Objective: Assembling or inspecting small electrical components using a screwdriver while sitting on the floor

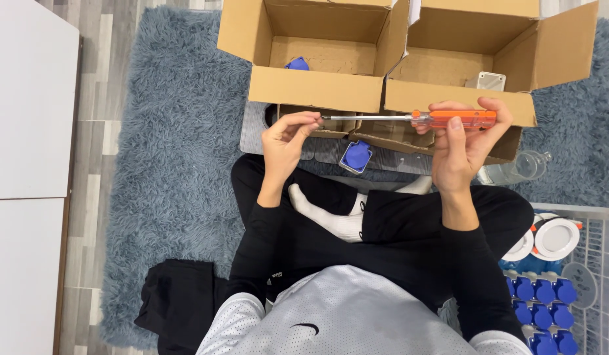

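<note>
My right hand (463, 141) grips the orange handle of a screwdriver (409, 118), held level with its metal shaft pointing left. My left hand (286, 138) has its fingertips pinched together right at the shaft's tip; whether something small is between them I cannot tell. Both hands are raised in front of two open cardboard boxes. A blue socket part (356, 156) lies on the grey mat below the shaft, beside my crossed legs.
The left box (311, 87) has one blue part inside; the right box (459, 97) has a white box-shaped part. A white wire basket (603, 263) at my right carries blue parts and white round fittings. A clear plastic bottle (518, 168) lies nearby. White furniture stands at left.
</note>
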